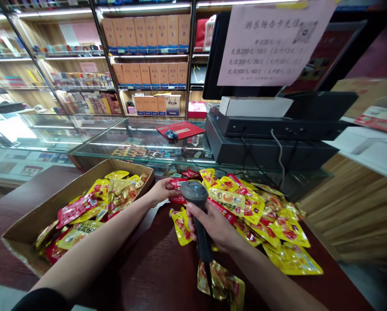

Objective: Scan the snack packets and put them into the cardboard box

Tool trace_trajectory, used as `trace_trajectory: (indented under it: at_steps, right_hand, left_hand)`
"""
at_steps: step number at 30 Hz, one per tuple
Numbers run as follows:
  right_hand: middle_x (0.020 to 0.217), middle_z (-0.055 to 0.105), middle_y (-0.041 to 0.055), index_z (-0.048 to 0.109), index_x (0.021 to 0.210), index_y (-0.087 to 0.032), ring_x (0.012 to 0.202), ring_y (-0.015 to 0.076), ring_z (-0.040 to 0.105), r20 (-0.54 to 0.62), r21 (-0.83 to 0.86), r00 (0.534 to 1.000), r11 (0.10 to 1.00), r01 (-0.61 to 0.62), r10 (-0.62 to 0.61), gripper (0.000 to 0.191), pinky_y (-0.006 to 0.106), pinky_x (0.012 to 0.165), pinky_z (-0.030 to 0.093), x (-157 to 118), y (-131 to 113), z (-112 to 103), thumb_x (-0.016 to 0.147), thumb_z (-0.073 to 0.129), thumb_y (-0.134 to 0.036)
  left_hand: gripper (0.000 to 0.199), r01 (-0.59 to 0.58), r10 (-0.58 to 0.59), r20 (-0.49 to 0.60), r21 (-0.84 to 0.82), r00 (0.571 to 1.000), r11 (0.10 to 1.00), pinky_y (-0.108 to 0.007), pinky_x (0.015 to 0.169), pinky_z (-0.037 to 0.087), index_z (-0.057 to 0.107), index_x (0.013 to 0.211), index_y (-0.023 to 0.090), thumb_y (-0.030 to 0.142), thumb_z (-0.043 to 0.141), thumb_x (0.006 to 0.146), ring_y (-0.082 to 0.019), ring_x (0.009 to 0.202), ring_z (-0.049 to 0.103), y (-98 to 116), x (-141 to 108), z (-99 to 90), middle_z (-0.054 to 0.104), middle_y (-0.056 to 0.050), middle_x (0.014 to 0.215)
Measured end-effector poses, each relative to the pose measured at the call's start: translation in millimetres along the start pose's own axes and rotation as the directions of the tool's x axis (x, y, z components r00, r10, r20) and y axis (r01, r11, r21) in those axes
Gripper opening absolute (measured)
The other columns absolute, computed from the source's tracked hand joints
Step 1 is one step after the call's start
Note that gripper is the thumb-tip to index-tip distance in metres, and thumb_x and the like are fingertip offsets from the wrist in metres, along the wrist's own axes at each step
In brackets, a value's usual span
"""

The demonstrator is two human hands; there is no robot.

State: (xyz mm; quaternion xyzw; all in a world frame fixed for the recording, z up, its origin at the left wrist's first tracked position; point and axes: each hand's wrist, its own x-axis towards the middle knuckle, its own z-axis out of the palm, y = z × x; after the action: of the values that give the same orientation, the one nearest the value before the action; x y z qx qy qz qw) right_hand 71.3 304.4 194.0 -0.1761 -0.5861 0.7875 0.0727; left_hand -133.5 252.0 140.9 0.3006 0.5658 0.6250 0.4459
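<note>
My right hand [212,222] is wrapped round the handle of a dark barcode scanner [195,192], its head tilted away from me. Just beyond the scanner, my left hand [162,191] pinches the left end of a red snack packet [177,185]; the scanner head hides part of that packet. To the right lies a heap of yellow, gold and red snack packets [258,207] on the dark red table. A gold packet [221,280] lies under the scanner's cable. Left of my forearm stands an open cardboard box [21,235] with several similar packets [99,194] inside.
Behind the table is a glass counter [115,138] with a mouse [171,134] on a red mat [190,129]. A monitor [212,56] bearing a paper sign [267,47] stands on a black cash drawer [264,151] at the right. Stocked shelves [148,56] line the back.
</note>
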Motion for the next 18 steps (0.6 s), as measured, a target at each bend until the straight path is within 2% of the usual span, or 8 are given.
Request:
trace_trajectory:
  at_steps: [18]
  right_hand:
    - [0.057,0.056,-0.0039,0.047,0.081,-0.019,0.045,0.0079,0.049,0.013,-0.001,1.0,1.0,-0.025,0.025,0.039,0.022,0.046,0.042,-0.5,-0.3,0.3,0.08,0.058,-0.056]
  left_hand:
    - [0.051,0.018,-0.018,-0.005,0.027,1.0,0.999,-0.03,0.071,0.052,0.063,0.094,0.012,0.024,0.086,0.05,-0.017,0.069,0.067,4.4,-4.1,1.4,0.072,-0.006,0.079]
